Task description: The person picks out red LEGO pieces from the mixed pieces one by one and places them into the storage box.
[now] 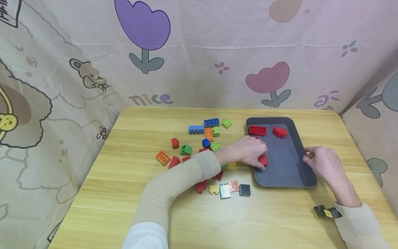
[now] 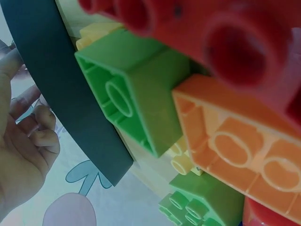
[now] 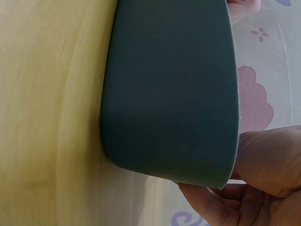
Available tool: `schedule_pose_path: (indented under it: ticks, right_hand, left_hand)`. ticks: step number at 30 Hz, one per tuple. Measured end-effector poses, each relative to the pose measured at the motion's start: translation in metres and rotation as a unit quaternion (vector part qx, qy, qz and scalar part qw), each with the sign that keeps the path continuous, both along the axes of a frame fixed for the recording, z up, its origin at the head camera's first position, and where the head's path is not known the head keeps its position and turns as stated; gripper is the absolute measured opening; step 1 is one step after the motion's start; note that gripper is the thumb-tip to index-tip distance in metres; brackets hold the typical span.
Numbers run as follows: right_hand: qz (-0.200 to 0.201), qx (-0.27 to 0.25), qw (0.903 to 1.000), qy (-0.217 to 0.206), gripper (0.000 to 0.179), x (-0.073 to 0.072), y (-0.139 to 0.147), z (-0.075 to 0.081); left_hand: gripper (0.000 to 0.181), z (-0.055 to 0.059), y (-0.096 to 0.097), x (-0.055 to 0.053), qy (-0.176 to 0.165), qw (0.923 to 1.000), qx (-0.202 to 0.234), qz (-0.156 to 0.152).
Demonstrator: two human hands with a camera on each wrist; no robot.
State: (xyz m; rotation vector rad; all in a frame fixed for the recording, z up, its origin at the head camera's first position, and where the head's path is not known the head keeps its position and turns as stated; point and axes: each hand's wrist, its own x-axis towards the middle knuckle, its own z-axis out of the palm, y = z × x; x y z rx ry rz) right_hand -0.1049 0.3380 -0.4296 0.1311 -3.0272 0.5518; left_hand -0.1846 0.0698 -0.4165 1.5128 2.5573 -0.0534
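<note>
My left hand (image 1: 250, 150) reaches over the left wall of a dark grey tray (image 1: 284, 162), its fingers and thumb about a red toy brick (image 1: 263, 160). In the left wrist view the tray wall hides that brick from sight, and the left hand (image 2: 28, 141) shows with bent fingers. Two more red bricks, one long (image 1: 257, 130) and one smaller with a slanted shape (image 1: 280, 132), lie at the tray's far end. Another bit of red peeks out behind the left hand. On the other side, my right hand (image 1: 326, 164) pinches the tray's right rim between thumb and fingers.
Left of the tray, loose bricks are scattered on the wooden table (image 1: 124, 193), among them a green brick (image 1: 186, 149), an orange brick (image 1: 163, 158) and a blue brick (image 1: 196, 129). My left forearm crosses over several. A black brick (image 1: 245, 190) lies near the tray's front left corner.
</note>
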Motion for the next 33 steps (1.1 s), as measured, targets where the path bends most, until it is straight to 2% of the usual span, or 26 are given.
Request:
schedule_pose_path:
  ticks: [9,15,24,33]
  right_hand:
    - [-0.001,-0.001,1.0000,0.003,0.034,0.000,-0.001,-0.001]
    - [-0.002,-0.002,1.0000,-0.001,0.034,0.000,0.000,0.000]
    - [-0.002,-0.004,0.9999,-0.009,0.034,-0.001,-0.001,0.001]
    - [-0.004,-0.004,0.9999,-0.010,0.034,0.000,0.000,0.001]
  left_hand:
    - [0.050,0.000,0.000,0.002,0.003,1.0000,-0.003,-0.001]
    - [0.052,0.005,-0.003,0.001,0.015,0.9999,-0.002,0.000]
    - [0.054,0.012,-0.012,0.001,0.009,0.9999,-0.009,0.001]
    - [0.060,0.028,-0.024,0.001,-0.010,0.9997,-0.022,0.009]
